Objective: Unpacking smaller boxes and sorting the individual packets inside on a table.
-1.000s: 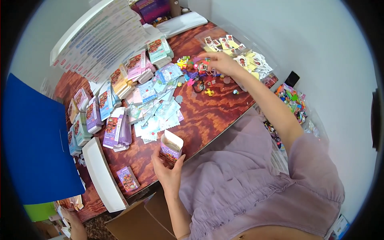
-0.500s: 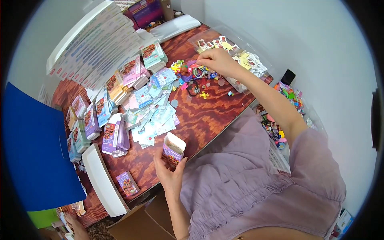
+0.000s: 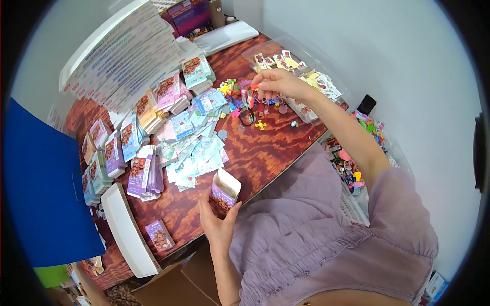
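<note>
My left hand point(image 3: 218, 224) is wrapped round a small purple printed carton point(image 3: 224, 189), held upright at the table's near edge with its top flap open. The carton's inside is mostly hidden. Over a pile of small colourful trinkets point(image 3: 239, 97), my right hand point(image 3: 275, 85) has its fingers drawn together in a pinch. Something small and reddish shows at the fingertips, too small to name. Left of the trinkets lies a heap of pale blue printed sachets point(image 3: 196, 145).
Stacks of flattened printed cartons point(image 3: 145, 171) line the left. A closed purple carton point(image 3: 160, 236) lies beside a long white tray point(image 3: 130, 234). A clear bin point(image 3: 319, 84) holds small cards. A blue panel point(image 3: 48, 188) stands left, near another person's hand point(image 3: 87, 288).
My right hand has dipped slightly into the trinkets, and a reddish bit now shows at its fingertips. My left hand still holds the carton, barely shifted.
</note>
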The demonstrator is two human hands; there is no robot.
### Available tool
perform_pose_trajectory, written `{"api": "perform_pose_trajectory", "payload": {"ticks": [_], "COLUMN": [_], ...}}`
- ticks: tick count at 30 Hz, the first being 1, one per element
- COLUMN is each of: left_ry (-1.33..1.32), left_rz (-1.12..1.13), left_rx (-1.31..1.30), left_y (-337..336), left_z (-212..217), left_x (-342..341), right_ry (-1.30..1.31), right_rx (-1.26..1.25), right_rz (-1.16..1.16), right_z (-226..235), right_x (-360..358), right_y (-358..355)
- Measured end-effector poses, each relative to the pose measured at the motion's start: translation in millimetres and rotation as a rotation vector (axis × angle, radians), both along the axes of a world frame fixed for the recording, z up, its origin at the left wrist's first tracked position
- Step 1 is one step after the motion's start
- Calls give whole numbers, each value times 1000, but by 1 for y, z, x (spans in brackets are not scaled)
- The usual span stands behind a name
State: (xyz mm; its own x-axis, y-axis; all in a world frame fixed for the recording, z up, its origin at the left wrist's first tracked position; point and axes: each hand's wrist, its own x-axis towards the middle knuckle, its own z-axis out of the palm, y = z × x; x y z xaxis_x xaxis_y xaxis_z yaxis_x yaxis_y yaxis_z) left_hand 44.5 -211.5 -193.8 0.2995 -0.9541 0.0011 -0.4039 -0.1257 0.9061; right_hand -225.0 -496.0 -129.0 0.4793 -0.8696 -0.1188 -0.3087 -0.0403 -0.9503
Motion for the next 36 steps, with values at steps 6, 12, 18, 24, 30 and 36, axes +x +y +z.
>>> {"api": "perform_pose_trajectory", "payload": {"ticks": [6,12,18,24,30,36], "left_ry": [-81,96,90,-48,-91,-32], "left_rz": [-50,2,-5,-50,-44,12], "left_rx": [-64,-23,-17,-64,-92,-29], "left_y": [-1,5,7,7,-3,-6], "left_z": [-2,0,1,-2,-3,7], "left_x": [0,-1,-1,0,-9,-16], "right_ry": [-209,-796,-869,-329,512,406], "right_rx": [102,492,744,550,-664,-492], "right_rz": [116,5,-16,22,-124,-98], "right_z": [-8,-12,-39,-61,-87,-56], "right_x": [-4,4,4,-7,30,24], "right_y": [10,40,45,42,74,76]}}
